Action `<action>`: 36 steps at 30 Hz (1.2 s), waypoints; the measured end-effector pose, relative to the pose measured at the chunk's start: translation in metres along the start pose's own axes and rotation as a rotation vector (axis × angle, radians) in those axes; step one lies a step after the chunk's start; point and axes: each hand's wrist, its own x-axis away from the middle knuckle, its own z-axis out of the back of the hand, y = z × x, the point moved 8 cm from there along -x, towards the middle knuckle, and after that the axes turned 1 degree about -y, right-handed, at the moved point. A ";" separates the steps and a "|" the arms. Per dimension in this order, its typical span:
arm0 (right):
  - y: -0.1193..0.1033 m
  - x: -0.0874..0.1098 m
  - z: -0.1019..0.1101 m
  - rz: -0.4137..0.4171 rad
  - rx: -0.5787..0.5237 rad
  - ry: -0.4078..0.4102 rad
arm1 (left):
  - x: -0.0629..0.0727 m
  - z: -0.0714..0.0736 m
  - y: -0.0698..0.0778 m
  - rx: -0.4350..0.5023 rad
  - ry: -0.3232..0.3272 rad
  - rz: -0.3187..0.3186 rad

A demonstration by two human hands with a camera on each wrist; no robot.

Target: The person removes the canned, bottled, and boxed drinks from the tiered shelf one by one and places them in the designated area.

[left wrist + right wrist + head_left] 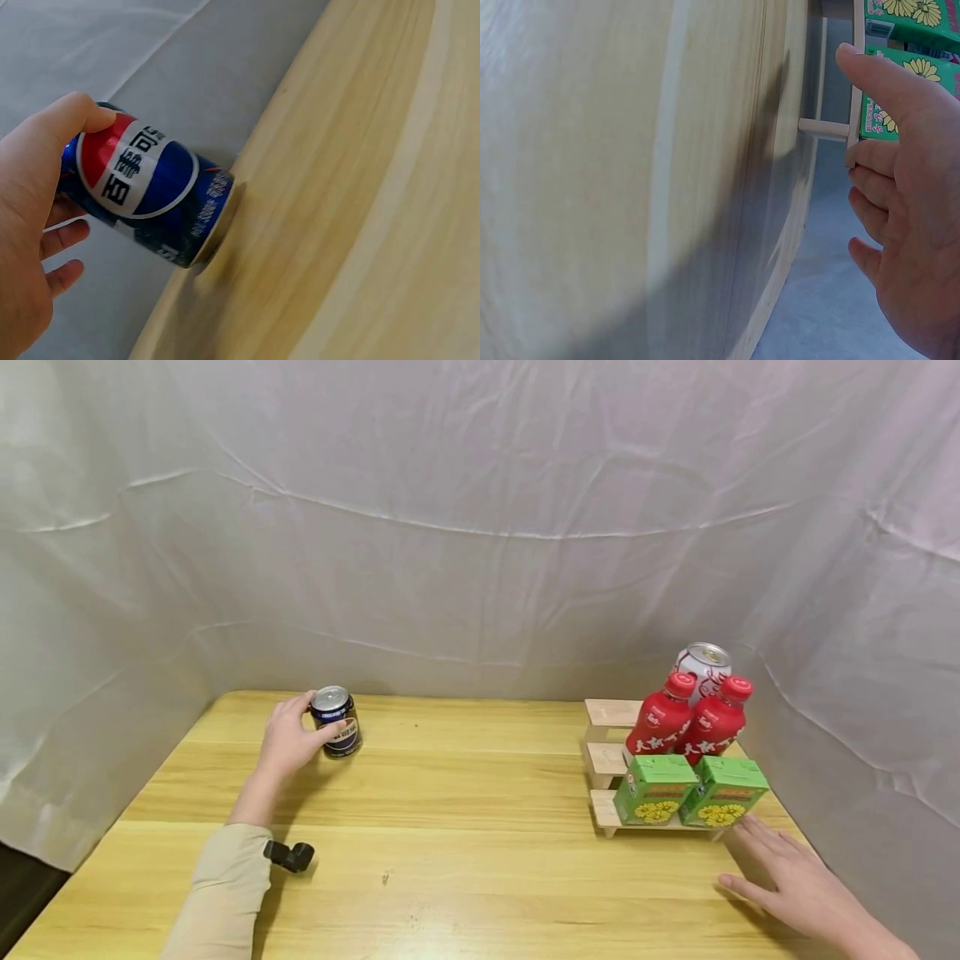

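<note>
At the back left of the table, my left hand (288, 739) grips a dark blue Pepsi can (344, 742) near its top. The can stands upright, its base right at the tabletop. A red, white and blue label with Chinese lettering shows on the can (150, 176) in the left wrist view, where the thumb presses its side and some fingers extend beyond it. My right hand (798, 881) holds nothing, fingers extended, at the front right corner of a stepped wooden rack (607, 760). In the right wrist view, fingertips reach right at the rack's edge (855, 105).
Two green drink cartons (656, 789) with yellow flowers sit on the rack's lowest step. Behind them stand two red bottles (658, 727), and a white can (703, 664) with red script is at the top. Grey cloth (480, 585) walls off the wooden table (465, 793) behind and beside.
</note>
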 end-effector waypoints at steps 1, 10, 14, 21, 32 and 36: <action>0.000 0.000 0.000 0.000 0.000 -0.001 | -0.001 0.000 -0.001 0.005 -0.010 -0.004; 0.000 0.001 0.000 0.013 0.001 0.029 | 0.000 0.005 0.001 -0.019 -0.159 -0.008; 0.001 0.001 -0.001 0.004 -0.003 0.017 | 0.001 0.015 0.009 -0.076 -0.196 -0.034; 0.001 0.001 0.001 0.012 0.004 0.024 | 0.003 0.036 0.031 -0.183 -0.126 -0.101; 0.001 0.000 0.001 0.016 0.007 0.019 | 0.010 0.056 0.095 -0.201 -0.048 -0.204; 0.001 -0.001 0.002 0.019 0.005 0.022 | 0.010 0.057 0.122 -0.191 -0.037 -0.277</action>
